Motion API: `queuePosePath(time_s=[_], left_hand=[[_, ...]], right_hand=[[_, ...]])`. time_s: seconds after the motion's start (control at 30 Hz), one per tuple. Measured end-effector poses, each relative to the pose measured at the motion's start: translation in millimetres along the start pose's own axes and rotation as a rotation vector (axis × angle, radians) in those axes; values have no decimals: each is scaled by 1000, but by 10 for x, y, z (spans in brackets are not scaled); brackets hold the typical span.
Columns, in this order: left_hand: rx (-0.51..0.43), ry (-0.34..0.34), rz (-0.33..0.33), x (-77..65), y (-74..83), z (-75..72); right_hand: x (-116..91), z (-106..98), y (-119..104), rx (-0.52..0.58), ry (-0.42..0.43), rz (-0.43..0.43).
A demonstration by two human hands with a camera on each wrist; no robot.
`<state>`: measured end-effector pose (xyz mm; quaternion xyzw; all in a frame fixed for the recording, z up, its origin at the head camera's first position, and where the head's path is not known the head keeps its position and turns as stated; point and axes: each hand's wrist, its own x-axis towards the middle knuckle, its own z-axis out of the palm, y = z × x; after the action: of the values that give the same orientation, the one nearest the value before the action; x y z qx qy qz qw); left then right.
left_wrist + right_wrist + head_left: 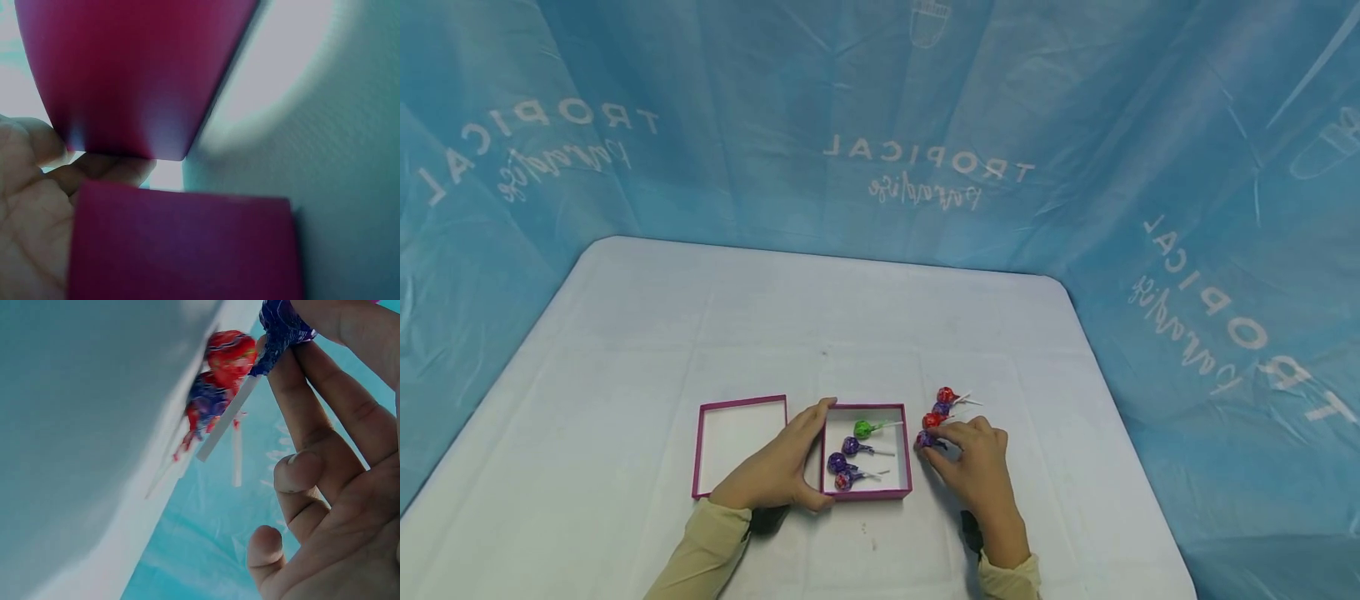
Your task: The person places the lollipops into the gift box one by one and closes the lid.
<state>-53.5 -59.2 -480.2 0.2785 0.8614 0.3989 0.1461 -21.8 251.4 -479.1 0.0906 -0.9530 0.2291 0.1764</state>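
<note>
My left hand (778, 468) spans the left side of a magenta-edged white box (872, 495), thumb at its near corner and fingers at its far corner. Inside lie a green lollipop (862, 429) and several purple-wrapped lollipops (850, 446), their sticks pointing right. Right of the box, my right hand (981, 467) pinches another purple-wrapped lollipop (281, 334) by its head between thumb and fingertips; its white stick hangs free in the right wrist view. Just beyond those fingertips is a small group of red lollipops (946, 395) with a purple one (941, 409) among them.
A second shallow tray with a magenta rim (697, 450), like the box's lid, lies left of the box, partly behind my left hand. Everything rests on a white-covered table (865, 325). Blue printed curtains (820, 100) hang around its back and sides.
</note>
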Motion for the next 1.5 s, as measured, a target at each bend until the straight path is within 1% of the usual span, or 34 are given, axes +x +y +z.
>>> queuePosePath(time_s=[0.13,0.33,0.5,0.63,0.83,0.97,1.1,1.2,1.5], left_hand=[[-3,0,3,3,2,-8],[-6,4,27,9,5,-5],[2,13,46,15,12,-12],[4,14,49,15,7,-10],[8,15,46,12,6,-9],[8,17,47,20,6,-13],[10,19,52,23,15,-19],[7,21,60,25,16,-20],[12,13,53,21,6,-13]], right_hand=[[21,-33,-52,4,29,-14],[47,-139,-146,4,84,-64],[48,-224,-271,14,83,-68],[39,-254,-380,26,78,-69],[48,-214,-483,46,100,-117],[68,-171,-584,71,99,-169],[83,-119,-675,98,85,-220],[98,-84,-729,117,70,-242],[118,0,-859,142,8,-265]])
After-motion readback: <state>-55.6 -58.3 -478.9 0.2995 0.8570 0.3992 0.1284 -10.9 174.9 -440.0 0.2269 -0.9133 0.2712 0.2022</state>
